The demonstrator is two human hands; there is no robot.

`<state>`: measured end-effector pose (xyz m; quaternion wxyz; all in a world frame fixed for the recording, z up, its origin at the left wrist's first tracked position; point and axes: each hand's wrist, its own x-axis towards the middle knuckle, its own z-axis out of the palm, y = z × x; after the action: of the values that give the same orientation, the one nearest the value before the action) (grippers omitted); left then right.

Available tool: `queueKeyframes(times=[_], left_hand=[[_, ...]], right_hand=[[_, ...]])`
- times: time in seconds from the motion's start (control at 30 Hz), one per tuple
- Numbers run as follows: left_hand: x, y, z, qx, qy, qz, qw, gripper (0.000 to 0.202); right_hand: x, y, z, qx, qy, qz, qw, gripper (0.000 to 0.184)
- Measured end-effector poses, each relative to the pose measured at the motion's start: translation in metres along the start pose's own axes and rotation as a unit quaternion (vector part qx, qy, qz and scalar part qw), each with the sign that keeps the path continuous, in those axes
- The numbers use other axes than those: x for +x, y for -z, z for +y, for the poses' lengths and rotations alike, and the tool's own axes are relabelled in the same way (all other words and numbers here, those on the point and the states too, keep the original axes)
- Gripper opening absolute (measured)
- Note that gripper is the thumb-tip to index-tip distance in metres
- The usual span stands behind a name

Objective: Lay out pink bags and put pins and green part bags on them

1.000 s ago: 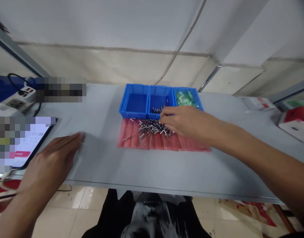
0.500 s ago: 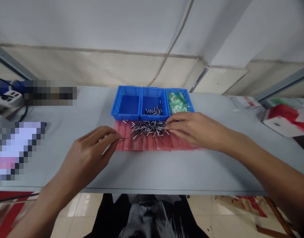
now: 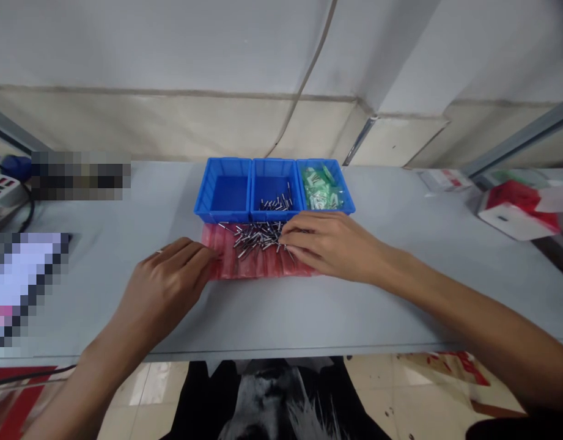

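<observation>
A heap of thin metal pins (image 3: 258,237), silver with dark ends, lies on a pink bubble-wrap sheet (image 3: 247,269) in front of three blue bins. At the sheet's left edge is my left hand (image 3: 173,275), its fingertips pressed together and lowered to the wrap; whatever they pinch is hidden. My right hand (image 3: 331,244) reaches over the right part of the heap. Its fingers are bent and closed in among the pins, covering some of them, and I cannot make out what they grip.
The left blue bin (image 3: 228,216) shows a bare floor. More pins lie in the middle bin (image 3: 275,216), and green-and-white packets (image 3: 322,186) fill the right bin (image 3: 349,198). A power strip (image 3: 6,190) is at far left, a red-and-white box (image 3: 515,211) at right.
My right hand has shifted left, further over the heap. A thin pin showed at my left fingertips before; now those fingertips are lower and it no longer shows clearly. The view has shifted slightly.
</observation>
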<state>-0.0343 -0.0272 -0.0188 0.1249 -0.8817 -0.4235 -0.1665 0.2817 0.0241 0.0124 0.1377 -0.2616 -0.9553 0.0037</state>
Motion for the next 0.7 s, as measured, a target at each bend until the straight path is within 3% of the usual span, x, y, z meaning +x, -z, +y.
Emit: queueKeyframes(times=[0.17,0.3,0.4,0.53,0.63,0.7], left_hand=[[0.011,0.014,-0.002,-0.025,0.018,0.043,0.999,0.01],[0.038,0.016,0.009,-0.072,-0.051,0.059,0.994,0.012],[0.062,0.015,0.015,-0.05,-0.116,0.025,0.992,0.015],[0.089,0.012,0.009,-0.071,-0.115,0.028,0.991,0.016],[0.1,-0.001,-0.004,-0.072,-0.118,0.016,0.99,0.018],[0.102,-0.013,-0.013,-0.084,-0.12,0.003,0.989,0.02]], right_hand=[[0.0,0.012,0.007,-0.006,-0.027,0.024,0.999,0.03],[0.018,0.029,0.029,-0.036,-0.07,0.006,0.997,0.028],[0.045,0.038,0.047,-0.046,-0.076,-0.078,0.993,0.031],[0.087,0.038,0.058,-0.035,-0.073,-0.17,0.982,0.044],[0.111,0.029,0.058,-0.036,-0.135,-0.276,0.951,0.035],[0.12,0.021,0.06,-0.047,-0.156,-0.314,0.935,0.028]])
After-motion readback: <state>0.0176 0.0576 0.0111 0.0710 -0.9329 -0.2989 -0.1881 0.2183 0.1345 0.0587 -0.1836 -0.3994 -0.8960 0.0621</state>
